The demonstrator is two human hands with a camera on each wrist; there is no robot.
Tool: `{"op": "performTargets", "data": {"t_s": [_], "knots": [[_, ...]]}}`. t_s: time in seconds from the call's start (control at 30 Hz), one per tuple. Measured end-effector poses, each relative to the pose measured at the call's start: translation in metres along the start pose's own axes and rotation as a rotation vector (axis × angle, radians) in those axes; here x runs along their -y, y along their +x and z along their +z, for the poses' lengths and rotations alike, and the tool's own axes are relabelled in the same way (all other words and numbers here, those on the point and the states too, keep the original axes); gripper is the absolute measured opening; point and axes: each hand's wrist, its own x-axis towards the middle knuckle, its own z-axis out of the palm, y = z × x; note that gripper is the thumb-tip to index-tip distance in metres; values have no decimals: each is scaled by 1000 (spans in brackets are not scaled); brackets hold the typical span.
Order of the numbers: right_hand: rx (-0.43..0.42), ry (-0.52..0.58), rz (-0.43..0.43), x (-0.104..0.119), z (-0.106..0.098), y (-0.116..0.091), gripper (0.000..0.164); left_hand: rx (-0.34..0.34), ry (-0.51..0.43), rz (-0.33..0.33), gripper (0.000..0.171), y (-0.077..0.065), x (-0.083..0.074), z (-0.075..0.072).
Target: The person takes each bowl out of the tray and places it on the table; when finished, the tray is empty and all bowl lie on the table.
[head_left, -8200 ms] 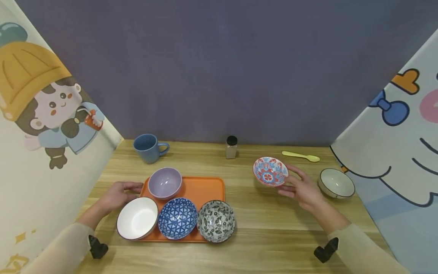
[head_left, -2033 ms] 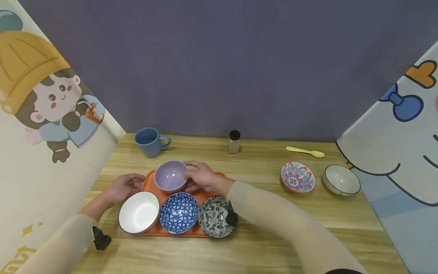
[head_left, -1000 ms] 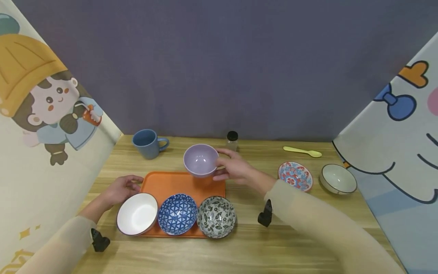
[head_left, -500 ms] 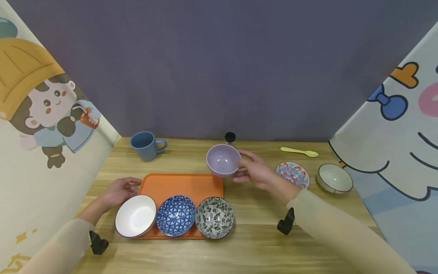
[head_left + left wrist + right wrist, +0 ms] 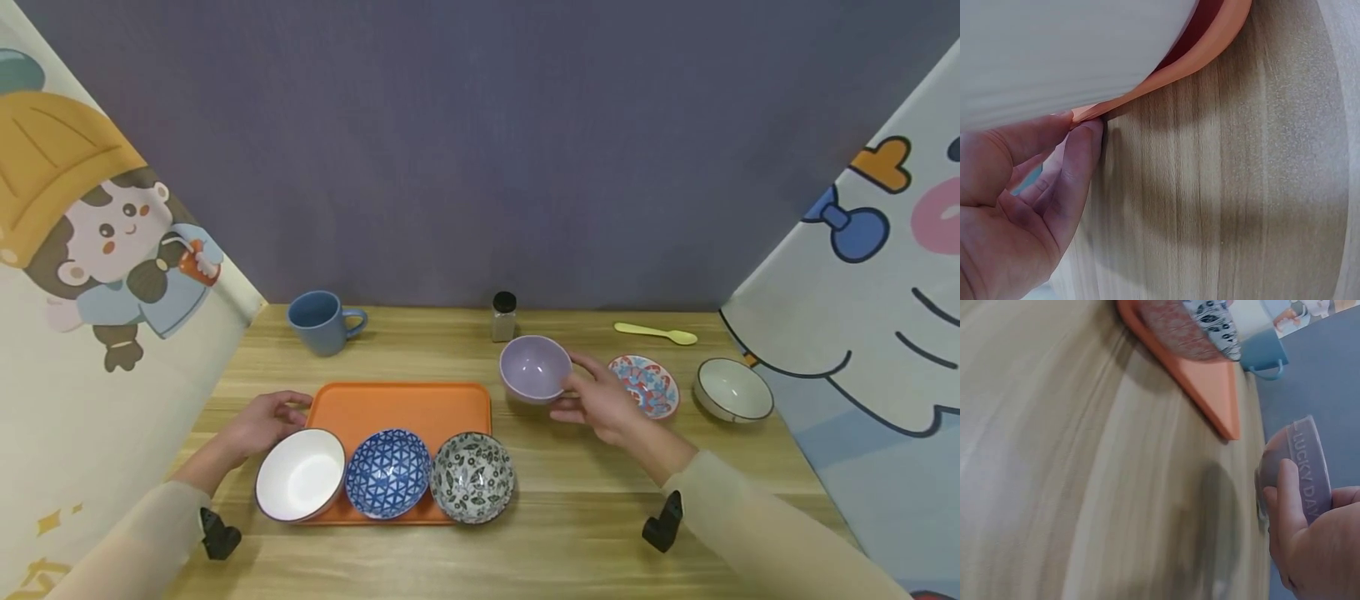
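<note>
My right hand [image 5: 603,404] grips a small purple bowl [image 5: 535,367] by its right side, fingers beneath and thumb at the rim. In the right wrist view the bowl [image 5: 1304,456] shows raised lettering and hangs above the table, its shadow apart from it. My left hand [image 5: 262,425] pinches the left edge of an orange tray [image 5: 397,404]; the left wrist view shows thumb and finger at the tray rim [image 5: 1172,76]. Along the tray's front stand a white bowl [image 5: 302,475], a blue triangle-patterned bowl [image 5: 388,473] and a black-and-white leaf-patterned bowl [image 5: 472,477].
Behind my right hand sits a red-and-blue patterned bowl [image 5: 647,386], with a cream bowl [image 5: 735,390] to its right. Along the back are a blue mug [image 5: 318,323], a black-capped shaker [image 5: 504,317] and a yellow spoon [image 5: 656,333]. Printed walls border both sides.
Earlier my right hand held the red-and-blue bowl, which now stands at the right. Since then it has lifted the purple bowl off the tray and carried it right. My left hand has stayed put.
</note>
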Motion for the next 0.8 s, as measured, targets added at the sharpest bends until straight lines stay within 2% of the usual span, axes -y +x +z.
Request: {"op": "performTargets", "data": {"t_s": [0.33, 0.57, 0.8], "knots": [[-62, -30, 10, -19, -13, -6, 69, 4, -4, -8, 45, 0, -2, 1], [-62, -5, 7, -33, -17, -3, 70, 0, 5, -27, 45, -1, -3, 1], [-93, 13, 16, -41, -18, -5, 71, -3, 1, -19, 45, -2, -3, 2]]}}
